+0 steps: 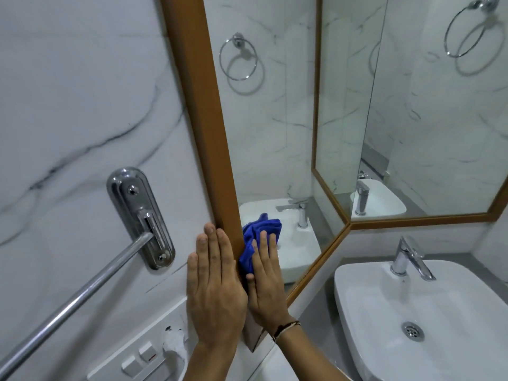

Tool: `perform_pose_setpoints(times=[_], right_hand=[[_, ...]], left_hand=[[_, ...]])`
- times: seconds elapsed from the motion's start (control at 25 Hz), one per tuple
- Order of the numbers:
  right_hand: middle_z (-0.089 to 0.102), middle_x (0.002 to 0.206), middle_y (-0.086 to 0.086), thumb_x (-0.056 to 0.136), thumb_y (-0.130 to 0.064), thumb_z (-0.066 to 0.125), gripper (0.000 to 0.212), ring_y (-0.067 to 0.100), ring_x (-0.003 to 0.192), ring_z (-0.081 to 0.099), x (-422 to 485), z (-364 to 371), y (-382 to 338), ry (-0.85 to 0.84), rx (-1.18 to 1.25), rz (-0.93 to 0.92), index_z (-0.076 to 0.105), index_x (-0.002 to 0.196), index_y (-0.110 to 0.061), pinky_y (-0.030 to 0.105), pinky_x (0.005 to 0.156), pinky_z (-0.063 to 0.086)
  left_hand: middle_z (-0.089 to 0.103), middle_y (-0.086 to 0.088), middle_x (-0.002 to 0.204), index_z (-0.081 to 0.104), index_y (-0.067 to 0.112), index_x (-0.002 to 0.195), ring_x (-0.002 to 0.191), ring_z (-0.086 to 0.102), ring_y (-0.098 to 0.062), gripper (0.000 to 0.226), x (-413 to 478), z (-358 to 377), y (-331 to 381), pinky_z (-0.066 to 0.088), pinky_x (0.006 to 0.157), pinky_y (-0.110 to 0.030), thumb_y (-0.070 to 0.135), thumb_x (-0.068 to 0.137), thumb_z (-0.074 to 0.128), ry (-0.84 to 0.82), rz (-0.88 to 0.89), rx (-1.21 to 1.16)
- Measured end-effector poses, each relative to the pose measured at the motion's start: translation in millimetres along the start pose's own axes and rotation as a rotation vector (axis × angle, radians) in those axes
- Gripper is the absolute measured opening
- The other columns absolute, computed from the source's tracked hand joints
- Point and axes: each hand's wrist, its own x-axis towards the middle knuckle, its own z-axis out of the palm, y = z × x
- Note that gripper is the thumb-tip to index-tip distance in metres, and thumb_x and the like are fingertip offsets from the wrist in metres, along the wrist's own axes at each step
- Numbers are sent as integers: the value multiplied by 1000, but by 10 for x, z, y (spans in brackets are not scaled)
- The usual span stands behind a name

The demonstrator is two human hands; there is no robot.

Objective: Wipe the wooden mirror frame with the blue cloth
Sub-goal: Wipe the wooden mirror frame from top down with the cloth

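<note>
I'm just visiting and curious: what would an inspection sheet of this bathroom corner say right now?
Surface: wooden mirror frame, upright strip beside the marble wall.
Job's things: blue cloth, bunched against the frame's mirror-side edge.
Clutter: nothing seen.
Grips: left hand flat, fingers straight, on the wall side of the frame; right hand pressing the cloth with flat fingers.
Cables: white plug in the switch panel; cord runs out of view.
Surroundings: chrome towel bar, white basin with faucet, towel ring.
</note>
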Motion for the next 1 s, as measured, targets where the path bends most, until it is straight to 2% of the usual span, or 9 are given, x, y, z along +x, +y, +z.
perform_pose_setpoints(times=[0.2, 0.32, 0.4, 0.48, 0.6, 0.76, 0.84, 1.0], right_hand=[[-1, 189, -7, 122, -36, 24, 60, 28, 176, 1, 1096, -396, -337, 117, -24, -247, 4, 179, -30, 53, 142, 14], [8, 188, 0, 122, -32, 28, 59, 33, 175, 9, 1702, -535, -531, 213, -49, -295, 16, 179, -22, 53, 140, 18], [16, 186, 5, 122, -32, 30, 57, 35, 174, 15, 1760, -526, -532, 249, -67, -296, 24, 177, -16, 50, 139, 21], [19, 185, 5, 122, -31, 33, 57, 35, 174, 18, 1515, -448, -431, 243, -84, -296, 26, 176, -16, 49, 138, 22], [13, 188, 0, 122, -30, 35, 60, 34, 174, 17, 809, -274, -196, 143, -75, -235, 18, 179, -23, 51, 139, 23], [8, 189, -3, 112, -21, 55, 80, 30, 176, 11, -193, -96, 159, -7, -145, -125, 12, 179, -25, 54, 139, 26], [7, 189, -2, 109, -20, 60, 88, 30, 176, 9, -513, -65, 293, -71, -181, -108, 9, 180, -25, 50, 141, 23], [9, 189, -1, 108, -21, 63, 90, 28, 176, 8, -800, -50, 349, -141, -209, -65, 8, 180, -22, 37, 143, 9]], left_hand=[[15, -20, 183, 10, 2, 177, 174, 1, -27, 74, 23, 10, 23, 2, 142, -43, 13, 110, 40, 41, -7, -37], [5, -17, 186, 8, 2, 177, 174, -1, -26, 79, 31, 19, 29, 1, 142, -42, 10, 106, 42, 29, -9, -16], [-2, -15, 187, 7, 3, 177, 174, -2, -26, 79, 7, 29, 26, 0, 142, -42, 12, 107, 44, 27, -8, -12], [-4, -14, 187, 7, 3, 177, 175, -2, -25, 74, 1, 56, 22, 0, 142, -42, 14, 112, 40, 43, -14, -13], [-5, -13, 188, 4, 4, 178, 175, -1, -25, 65, -6, 79, 44, 1, 142, -42, 17, 119, 29, 46, -29, -22], [-8, -12, 187, 0, 5, 178, 174, -5, -25, 77, -23, 97, 86, -2, 142, -42, 16, 112, 38, 30, -60, -18], [-9, -12, 187, -1, 5, 178, 174, -7, -25, 78, -50, 114, 102, -3, 142, -43, 17, 113, 40, 23, -72, -15], [-9, -12, 186, -2, 5, 177, 174, -7, -26, 78, -90, 108, 95, -2, 142, -43, 20, 115, 41, 12, -76, -30]])
